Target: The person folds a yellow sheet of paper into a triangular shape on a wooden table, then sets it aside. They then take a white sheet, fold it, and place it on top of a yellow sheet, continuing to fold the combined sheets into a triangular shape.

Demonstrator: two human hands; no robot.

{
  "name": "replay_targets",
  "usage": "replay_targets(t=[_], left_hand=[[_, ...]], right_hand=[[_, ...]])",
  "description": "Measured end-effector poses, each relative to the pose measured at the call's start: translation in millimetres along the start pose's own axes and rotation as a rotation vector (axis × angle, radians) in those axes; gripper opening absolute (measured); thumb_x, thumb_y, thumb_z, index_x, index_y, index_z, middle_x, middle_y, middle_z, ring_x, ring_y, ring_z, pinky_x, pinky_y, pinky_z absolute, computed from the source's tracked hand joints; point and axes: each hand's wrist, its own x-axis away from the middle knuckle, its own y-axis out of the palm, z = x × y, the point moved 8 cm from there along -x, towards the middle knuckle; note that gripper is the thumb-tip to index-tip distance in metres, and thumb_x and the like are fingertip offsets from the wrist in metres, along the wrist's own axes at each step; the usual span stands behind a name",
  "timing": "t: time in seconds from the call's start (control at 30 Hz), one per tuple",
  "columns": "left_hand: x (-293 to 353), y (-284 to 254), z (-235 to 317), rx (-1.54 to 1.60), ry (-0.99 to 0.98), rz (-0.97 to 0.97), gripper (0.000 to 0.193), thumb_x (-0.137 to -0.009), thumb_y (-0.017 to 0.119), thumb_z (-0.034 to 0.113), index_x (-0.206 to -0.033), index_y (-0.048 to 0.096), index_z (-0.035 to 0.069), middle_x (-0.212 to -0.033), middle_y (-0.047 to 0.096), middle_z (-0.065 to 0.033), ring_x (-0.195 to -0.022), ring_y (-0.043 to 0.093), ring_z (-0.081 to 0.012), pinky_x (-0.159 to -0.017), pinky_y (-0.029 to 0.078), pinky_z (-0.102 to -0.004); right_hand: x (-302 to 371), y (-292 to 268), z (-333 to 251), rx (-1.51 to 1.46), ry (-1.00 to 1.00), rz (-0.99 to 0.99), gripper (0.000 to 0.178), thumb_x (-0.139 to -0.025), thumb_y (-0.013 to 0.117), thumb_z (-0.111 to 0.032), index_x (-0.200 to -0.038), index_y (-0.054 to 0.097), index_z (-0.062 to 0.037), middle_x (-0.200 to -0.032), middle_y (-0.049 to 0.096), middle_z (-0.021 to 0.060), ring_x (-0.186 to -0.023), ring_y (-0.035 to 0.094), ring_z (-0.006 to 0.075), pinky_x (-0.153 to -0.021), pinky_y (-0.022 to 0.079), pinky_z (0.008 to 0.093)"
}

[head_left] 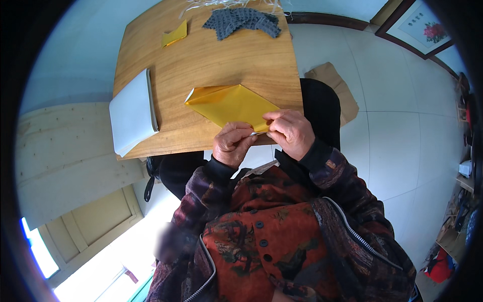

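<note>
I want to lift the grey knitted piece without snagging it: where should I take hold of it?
Judging by its pose, grip the grey knitted piece at its near lower-left flap, coming from the person's side. It lies flat and spread at the far edge of the wooden table, with white threads behind it, so a near pinch likely avoids them.

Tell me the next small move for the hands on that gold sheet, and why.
Probably run the right hand along the near edge of the shiny gold folded paper sheet to press the crease flat, while the left hand pins the corner. Both hands pinch that same near corner at the edge of the small wooden table, and the sheet's far side lies flat, already folded to a point.
</note>
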Motion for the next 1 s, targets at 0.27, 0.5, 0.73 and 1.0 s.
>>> replay_targets(t=[0.27, 0.5, 0.73, 1.0], left_hand=[[-1.7, 0.3, -11.8, 0.102, -0.117, -0.013, 0.009, -0.080, 0.077, 0.002, -0.084, 0.069, 0.000, -0.086, 0.066, -0.0078, -0.079, 0.062, -0.0177, -0.070, 0.049, -0.0287], [-2.1, 0.5, -17.6, 0.125, -0.235, -0.021, 0.007, -0.082, 0.075, 0.004, -0.086, 0.070, 0.001, -0.083, 0.065, -0.0058, -0.077, 0.060, -0.0160, -0.070, 0.047, -0.0277], [-2.8, 0.9, -18.7, 0.235, -0.223, 0.046, 0.007, -0.085, 0.074, 0.006, -0.086, 0.070, 0.001, -0.082, 0.064, -0.0043, -0.077, 0.060, -0.0145, -0.071, 0.047, -0.0273], [-3.1, 0.0, -16.7, 0.152, -0.247, 0.066, 0.007, -0.084, 0.075, 0.006, -0.084, 0.069, 0.002, -0.080, 0.063, -0.0043, -0.076, 0.059, -0.0142, -0.070, 0.047, -0.0272]], right_hand=[[1.1, 1.6, 3.9, -0.031, 0.039, -0.012, 0.016, -0.076, 0.075, -0.010, -0.081, 0.059, -0.0073, -0.104, 0.069, 0.0059, -0.093, 0.065, 0.0273, -0.081, 0.050, 0.0409], [0.9, 0.1, 5.3, -0.047, 0.055, -0.002, 0.016, -0.078, 0.074, -0.013, -0.082, 0.061, -0.0066, -0.103, 0.069, 0.0072, -0.092, 0.065, 0.0282, -0.080, 0.050, 0.0413], [0.0, -0.1, 4.2, -0.053, 0.058, 0.006, 0.018, -0.076, 0.076, -0.012, -0.083, 0.061, -0.0060, -0.101, 0.069, 0.0079, -0.092, 0.065, 0.0297, -0.081, 0.050, 0.0415], [-0.5, 1.4, 4.7, -0.058, 0.057, 0.009, 0.023, -0.072, 0.078, -0.005, -0.084, 0.058, -0.0050, -0.102, 0.069, 0.0085, -0.092, 0.065, 0.0293, -0.079, 0.051, 0.0387]])
